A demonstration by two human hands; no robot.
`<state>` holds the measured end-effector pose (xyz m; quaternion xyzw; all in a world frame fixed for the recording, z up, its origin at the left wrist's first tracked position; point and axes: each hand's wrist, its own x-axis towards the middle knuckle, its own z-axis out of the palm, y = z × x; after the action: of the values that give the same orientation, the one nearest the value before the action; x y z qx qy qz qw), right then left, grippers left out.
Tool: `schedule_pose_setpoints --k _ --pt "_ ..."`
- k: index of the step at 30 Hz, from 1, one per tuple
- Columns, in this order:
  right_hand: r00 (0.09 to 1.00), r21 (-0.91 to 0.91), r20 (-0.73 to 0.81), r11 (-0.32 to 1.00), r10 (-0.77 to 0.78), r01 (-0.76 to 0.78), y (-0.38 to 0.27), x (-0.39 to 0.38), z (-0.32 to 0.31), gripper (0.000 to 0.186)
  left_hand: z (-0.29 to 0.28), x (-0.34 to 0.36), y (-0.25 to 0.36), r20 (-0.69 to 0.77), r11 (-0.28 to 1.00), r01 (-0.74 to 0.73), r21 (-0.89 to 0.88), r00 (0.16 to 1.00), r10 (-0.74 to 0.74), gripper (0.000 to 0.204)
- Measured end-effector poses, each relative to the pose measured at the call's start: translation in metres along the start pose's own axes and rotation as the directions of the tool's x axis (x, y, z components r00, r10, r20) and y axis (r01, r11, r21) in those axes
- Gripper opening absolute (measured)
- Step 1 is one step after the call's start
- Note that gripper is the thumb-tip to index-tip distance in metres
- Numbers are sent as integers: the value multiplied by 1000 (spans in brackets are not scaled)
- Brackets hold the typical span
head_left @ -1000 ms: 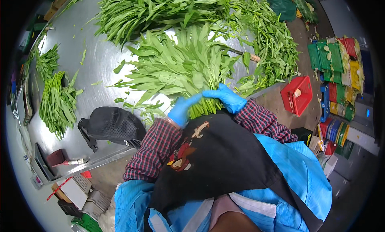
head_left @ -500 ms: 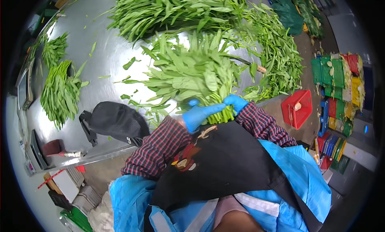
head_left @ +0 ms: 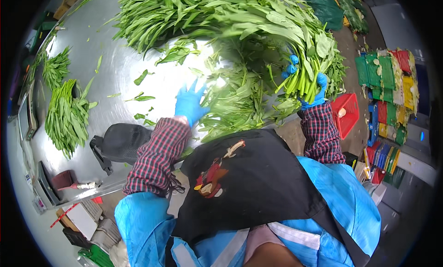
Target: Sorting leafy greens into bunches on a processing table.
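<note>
My right hand [head_left: 318, 92], in a blue glove, is wrapped round a bunch of water spinach [head_left: 302, 80] near the cut stem ends; blue fingertips show on the bunch's far side. The leaves sweep up and left over the large pile of greens [head_left: 184, 13] at the back. My left hand [head_left: 190, 103], also gloved in blue, is spread over the metal table with nothing in it. Just right of it lie loose leafy stems [head_left: 235, 101] in a scattered heap.
On the metal table [head_left: 78, 41] are tied-looking bunches [head_left: 69, 119] at the left, a black cap-like bag [head_left: 124, 142] and a brush [head_left: 76, 185]. A red basket [head_left: 346, 115] and stacked coloured crates [head_left: 380, 78] stand on the floor at the right.
The bunch has moved from in front of me to the right and away, in my right hand. My left hand has let go of it and shifted left. A wooden handle among the greens is now hidden.
</note>
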<state>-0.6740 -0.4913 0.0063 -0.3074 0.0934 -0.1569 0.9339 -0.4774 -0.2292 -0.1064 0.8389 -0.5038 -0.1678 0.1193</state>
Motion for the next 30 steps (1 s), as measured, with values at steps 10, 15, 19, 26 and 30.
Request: schedule_pose_setpoints --k 10,15,19,26,30 --pt "995 103 82 992 62 -70 -3 -6 -8 81 -70 33 26 -415 849 -443 -288 857 307 26" --pt "986 150 164 989 -5 -20 -5 1 -8 85 -1 109 65 -97 783 -597 175 781 617 23" --pt "991 194 134 980 9 -35 2 -10 -10 87 28 142 73 103 835 -514 198 858 503 24" --pt "997 245 -14 967 71 -65 19 -36 -36 80 -33 71 69 -511 768 -633 95 632 583 43" --pt "942 272 -82 917 325 -292 52 -44 -31 76 -37 7 85 -579 789 -614 -19 650 493 51"
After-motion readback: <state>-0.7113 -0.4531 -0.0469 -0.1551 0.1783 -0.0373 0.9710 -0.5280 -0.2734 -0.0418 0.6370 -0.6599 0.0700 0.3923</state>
